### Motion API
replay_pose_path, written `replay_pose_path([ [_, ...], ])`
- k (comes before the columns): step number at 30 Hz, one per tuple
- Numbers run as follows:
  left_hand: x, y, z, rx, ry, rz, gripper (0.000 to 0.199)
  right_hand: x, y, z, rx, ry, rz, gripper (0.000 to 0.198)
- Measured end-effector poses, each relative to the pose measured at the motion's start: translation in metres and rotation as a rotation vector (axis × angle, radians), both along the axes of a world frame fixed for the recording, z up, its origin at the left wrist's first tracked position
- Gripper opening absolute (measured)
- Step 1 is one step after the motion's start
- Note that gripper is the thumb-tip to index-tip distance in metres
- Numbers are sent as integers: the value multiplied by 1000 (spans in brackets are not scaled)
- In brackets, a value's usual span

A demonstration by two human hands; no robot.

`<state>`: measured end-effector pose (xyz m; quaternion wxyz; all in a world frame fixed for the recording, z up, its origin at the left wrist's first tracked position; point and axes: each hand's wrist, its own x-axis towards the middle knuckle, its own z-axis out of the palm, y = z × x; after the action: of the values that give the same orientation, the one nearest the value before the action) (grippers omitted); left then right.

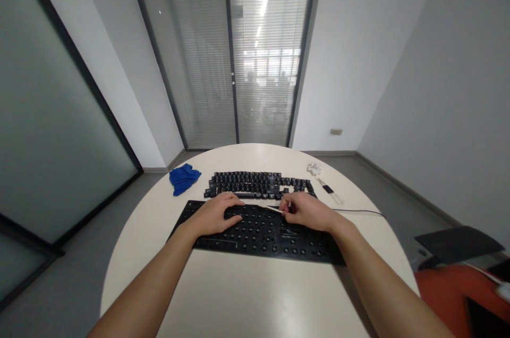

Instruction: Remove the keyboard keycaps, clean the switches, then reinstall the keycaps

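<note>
A black keyboard base (255, 246) with its keycaps off lies on the round table in front of me, rows of bare switches showing. My left hand (217, 214) rests on its upper left part, fingers stretched and thumb apart, holding nothing. Over the upper right part, my right hand (303, 211) pinches a thin white stick (271, 208) that looks like a cotton swab and points left along the keyboard's back edge. Just behind the base, the loose black keycaps (243, 183) are laid out in keyboard order.
A crumpled blue cloth (184, 178) lies at the table's (255, 153) back left. Back right are a white crumpled wad (314, 168) and a wire keycap puller (329, 189) with a black handle. A black cable (360, 211) runs off rightward. An orange chair (446, 301) stands at right.
</note>
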<state>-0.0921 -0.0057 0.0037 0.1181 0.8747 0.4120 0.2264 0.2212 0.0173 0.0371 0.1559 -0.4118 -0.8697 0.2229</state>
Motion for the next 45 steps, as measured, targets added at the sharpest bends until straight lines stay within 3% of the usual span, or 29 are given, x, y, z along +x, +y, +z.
replay_pose_path([
  [5, -2, 2, -1, -6, 16, 22, 31, -5, -5, 5, -70, 16, 98, 30],
  [21, 7, 1, 4, 16, 27, 6, 41, -32, -31, 10, -149, 34, 427, 34],
  [26, 7, 0, 4, 36, 23, 11, 29, -24, -23, 9, -114, 0, 324, 34],
  [36, 3, 0, -1, 44, 9, 2, 29, 3, -1, 6, -28, -8, 85, 30],
  [45, 4, -2, 2, 35, 27, 11, 28, 8, 4, 3, -8, -22, 9, 27],
])
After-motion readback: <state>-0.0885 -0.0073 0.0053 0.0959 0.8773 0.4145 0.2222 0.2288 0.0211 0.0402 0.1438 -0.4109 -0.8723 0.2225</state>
